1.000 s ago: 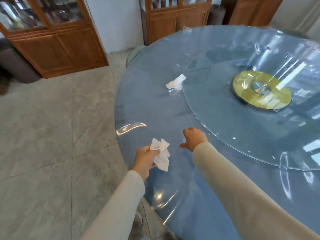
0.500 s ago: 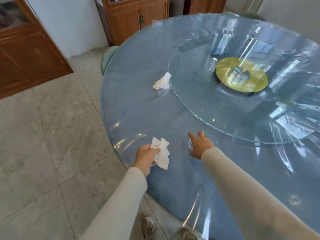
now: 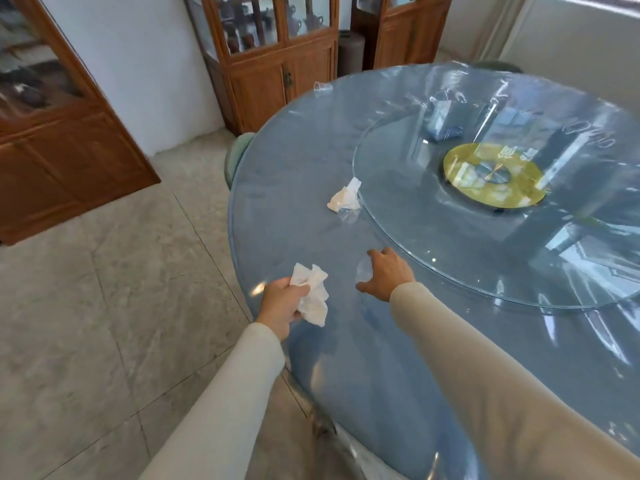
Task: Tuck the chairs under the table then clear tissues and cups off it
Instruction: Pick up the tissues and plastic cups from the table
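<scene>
My left hand (image 3: 280, 304) grips a crumpled white tissue (image 3: 313, 299) above the near left edge of the round blue table (image 3: 284, 209). To its right, my right hand (image 3: 389, 275) is low over the table, thumb and forefinger curled round a small clear cup (image 3: 363, 273). Further in lies a second crumpled tissue (image 3: 344, 200), with another clear cup (image 3: 348, 214) lying against it beside the glass turntable (image 3: 450, 258). A third clear cup (image 3: 322, 88) stands at the table's far left edge. One green chair (image 3: 235, 157) is tucked under the left side.
The glass turntable has a yellow hub (image 3: 491, 174) and fills the table's middle. Wooden glass-door cabinets stand at the left (image 3: 62, 140) and at the back (image 3: 277, 71). Grey tiled floor (image 3: 104, 306) lies left of the table. Another chair back (image 3: 498, 65) shows beyond the far edge.
My right hand has gone from a closed fist to thumb and forefinger spread round the clear cup. My left hand still holds the tissue. The view has swung left along the table.
</scene>
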A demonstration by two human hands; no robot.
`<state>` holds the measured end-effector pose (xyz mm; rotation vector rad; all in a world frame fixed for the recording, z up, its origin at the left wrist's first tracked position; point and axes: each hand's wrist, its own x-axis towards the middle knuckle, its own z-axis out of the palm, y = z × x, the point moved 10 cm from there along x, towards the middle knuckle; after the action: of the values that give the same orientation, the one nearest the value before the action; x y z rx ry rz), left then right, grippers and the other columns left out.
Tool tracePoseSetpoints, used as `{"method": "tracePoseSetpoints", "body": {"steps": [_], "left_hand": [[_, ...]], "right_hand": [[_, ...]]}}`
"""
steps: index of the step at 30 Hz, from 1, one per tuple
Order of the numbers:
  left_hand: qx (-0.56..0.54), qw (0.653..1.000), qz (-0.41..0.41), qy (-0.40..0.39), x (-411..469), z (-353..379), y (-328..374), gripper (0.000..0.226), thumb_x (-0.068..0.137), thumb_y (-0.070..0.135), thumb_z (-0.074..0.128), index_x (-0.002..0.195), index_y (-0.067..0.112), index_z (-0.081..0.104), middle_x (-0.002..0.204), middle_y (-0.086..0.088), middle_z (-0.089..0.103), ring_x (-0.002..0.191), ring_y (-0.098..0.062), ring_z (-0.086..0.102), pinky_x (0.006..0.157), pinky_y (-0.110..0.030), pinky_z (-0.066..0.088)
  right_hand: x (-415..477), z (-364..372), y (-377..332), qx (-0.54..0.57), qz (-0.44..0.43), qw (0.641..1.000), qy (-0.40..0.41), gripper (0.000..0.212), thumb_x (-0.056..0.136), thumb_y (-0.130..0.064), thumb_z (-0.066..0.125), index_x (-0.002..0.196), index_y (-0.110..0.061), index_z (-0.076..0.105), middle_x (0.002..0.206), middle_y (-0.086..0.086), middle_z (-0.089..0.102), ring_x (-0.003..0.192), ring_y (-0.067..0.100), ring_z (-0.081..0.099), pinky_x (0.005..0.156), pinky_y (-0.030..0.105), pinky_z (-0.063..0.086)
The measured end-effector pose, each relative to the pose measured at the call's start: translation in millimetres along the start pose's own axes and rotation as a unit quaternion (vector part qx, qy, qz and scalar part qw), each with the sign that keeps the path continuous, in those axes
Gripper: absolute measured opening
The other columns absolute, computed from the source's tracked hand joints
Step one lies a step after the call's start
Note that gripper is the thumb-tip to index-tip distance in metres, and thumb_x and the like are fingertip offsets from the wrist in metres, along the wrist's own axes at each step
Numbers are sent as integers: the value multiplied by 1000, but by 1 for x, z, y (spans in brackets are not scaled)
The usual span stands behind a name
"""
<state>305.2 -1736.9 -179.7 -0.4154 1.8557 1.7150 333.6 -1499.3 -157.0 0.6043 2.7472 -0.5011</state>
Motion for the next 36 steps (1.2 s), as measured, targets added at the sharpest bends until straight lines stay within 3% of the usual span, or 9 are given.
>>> {"method": "tracePoseSetpoints", "body": {"steps": [3, 6, 9, 14, 17, 24, 28, 33, 36], "left_hand": [[6, 1000, 7, -12, 31, 0, 19, 19, 92, 6, 67, 111, 9, 71, 104, -13, 70, 91, -30, 67, 73, -36, 55], [24, 999, 18, -18, 70, 1, 42, 10, 90, 5, 68, 97, 11, 72, 94, -11, 69, 79, -26, 66, 70, -35, 56], [44, 999, 8, -29, 113, 6, 62, 18, 90, 5, 69, 108, 2, 72, 99, -14, 70, 86, -29, 67, 79, -42, 57], [103, 993, 1, -55, 169, 20, 94, 20, 89, 11, 72, 107, 2, 72, 91, -9, 70, 75, -22, 67, 57, -25, 55], [114, 991, -9, -71, 196, 29, 104, 21, 91, 9, 69, 110, 0, 71, 95, -11, 70, 80, -25, 66, 69, -31, 56], [144, 984, -38, -93, 242, 45, 104, 10, 91, 7, 69, 100, 9, 72, 99, -12, 72, 85, -27, 69, 70, -34, 57], [174, 978, -42, -109, 268, 50, 112, 14, 91, 8, 68, 104, 10, 72, 107, -15, 73, 100, -34, 69, 85, -45, 58], [186, 969, -48, -155, 297, 59, 129, 13, 92, 5, 66, 102, 10, 70, 103, -13, 72, 91, -29, 68, 74, -35, 56], [199, 960, -50, -192, 310, 65, 140, 12, 92, 4, 64, 95, 13, 71, 97, -10, 71, 84, -26, 67, 69, -31, 54]], "right_hand": [[34, -2, -20, 0, -5, 1000, 15, 75, 80, -48, 77, 141, -16, 44, 136, 11, 50, 120, 34, 55, 92, 43, 50], [76, -3, -30, 11, 6, 1000, 21, 74, 82, -49, 75, 140, -15, 44, 137, 11, 49, 119, 35, 57, 92, 43, 50], [116, -1, -30, 20, 28, 999, 18, 71, 84, -48, 74, 139, -15, 45, 139, 10, 48, 118, 34, 58, 89, 43, 50], [150, 12, -17, 27, 73, 997, -17, 74, 80, -48, 76, 136, -15, 43, 129, 9, 54, 111, 34, 61, 74, 37, 45], [157, 20, -18, 33, 81, 996, -30, 70, 79, -48, 75, 132, -15, 44, 124, 9, 58, 108, 34, 61, 72, 35, 43], [166, 34, -10, 83, 127, 987, -58, 97, 70, -66, 77, 145, -23, 35, 130, 5, 57, 117, 33, 59, 86, 41, 50], [179, 18, -6, 117, 167, 979, -15, 107, 63, -81, 69, 147, -23, 36, 130, 8, 59, 120, 33, 58, 96, 44, 50], [206, 0, -5, 140, 264, 954, 38, 89, 75, -68, 68, 141, -16, 38, 133, 12, 57, 119, 37, 58, 94, 44, 51], [219, 6, -7, 110, 315, 943, 9, 98, 75, -70, 68, 148, -15, 31, 140, 10, 54, 125, 35, 56, 98, 43, 47]]}}
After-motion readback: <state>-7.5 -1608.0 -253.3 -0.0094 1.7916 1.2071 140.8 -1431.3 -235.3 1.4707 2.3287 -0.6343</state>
